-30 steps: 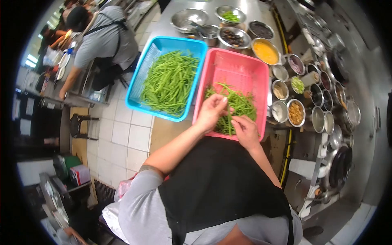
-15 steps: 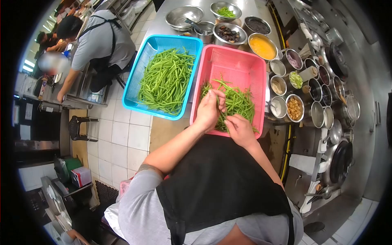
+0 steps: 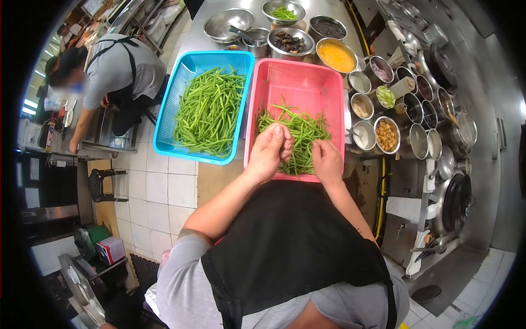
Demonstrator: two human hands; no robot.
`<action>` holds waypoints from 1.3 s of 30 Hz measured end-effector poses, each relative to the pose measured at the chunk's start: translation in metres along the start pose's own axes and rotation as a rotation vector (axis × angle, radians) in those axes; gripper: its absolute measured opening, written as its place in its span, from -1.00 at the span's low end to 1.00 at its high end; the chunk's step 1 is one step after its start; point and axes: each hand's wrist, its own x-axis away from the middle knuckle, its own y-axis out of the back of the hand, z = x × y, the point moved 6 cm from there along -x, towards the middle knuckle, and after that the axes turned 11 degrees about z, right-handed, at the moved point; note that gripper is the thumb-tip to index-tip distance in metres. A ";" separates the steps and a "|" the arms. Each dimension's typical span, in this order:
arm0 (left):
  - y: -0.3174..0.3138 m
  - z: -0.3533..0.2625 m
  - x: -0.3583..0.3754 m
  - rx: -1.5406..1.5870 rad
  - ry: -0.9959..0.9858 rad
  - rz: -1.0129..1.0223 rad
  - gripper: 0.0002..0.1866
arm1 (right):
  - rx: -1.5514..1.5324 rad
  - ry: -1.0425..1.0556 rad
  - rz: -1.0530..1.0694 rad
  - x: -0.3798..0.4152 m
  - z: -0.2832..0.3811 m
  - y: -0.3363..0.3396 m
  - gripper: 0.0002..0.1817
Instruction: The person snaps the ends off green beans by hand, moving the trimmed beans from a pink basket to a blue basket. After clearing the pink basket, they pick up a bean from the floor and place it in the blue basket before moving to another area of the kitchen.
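Over the near part of the pink basket (image 3: 300, 74) are both my hands, fingers curled in. My left hand (image 3: 269, 151) is closed, thumb on top; what it grips, if anything, is too small to make out. To its right, my right hand (image 3: 327, 162) is pinched closed near the basket's right wall, its contents hidden. Green beans (image 3: 302, 131) lie in the pink basket beneath and between the hands. On the left, a blue basket (image 3: 163, 118) holds a large pile of green beans (image 3: 211, 112).
Metal bowls (image 3: 229, 24) and a bowl of orange liquid (image 3: 336, 56) stand beyond the baskets. Several ingredient containers (image 3: 387, 135) line the right side. A co-worker (image 3: 123, 66) bends over a counter at the left, near a black stool (image 3: 98, 185).
My hands have moved apart, the right one rising and turning upright. The baskets and bowls appear shifted left in the view. The co-worker leans lower.
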 end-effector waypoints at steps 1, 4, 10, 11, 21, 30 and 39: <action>0.002 -0.006 0.001 -0.029 -0.014 -0.014 -0.69 | -0.028 -0.009 -0.006 -0.001 -0.003 0.003 -0.82; 0.016 -0.006 0.003 -0.454 0.229 0.040 -0.72 | -0.040 -0.039 0.089 0.001 0.015 0.004 -0.78; 0.010 0.013 0.015 -1.272 0.072 0.150 -0.76 | -0.475 0.015 0.300 0.009 0.025 -0.017 -0.83; 0.011 0.016 0.016 -1.292 0.089 0.152 -0.77 | -0.518 0.022 0.292 0.010 0.021 -0.019 -0.84; 0.006 -0.002 0.013 -1.084 0.115 0.222 -0.86 | -1.013 -0.159 0.553 0.018 -0.002 -0.047 -0.96; 0.000 -0.041 -0.016 -1.156 -0.042 0.149 -0.93 | -1.477 -0.015 0.635 -0.015 0.035 -0.031 -0.88; 0.035 -0.020 -0.018 -1.306 -0.383 -0.067 -0.78 | -1.592 0.160 0.915 0.001 0.052 -0.036 -0.83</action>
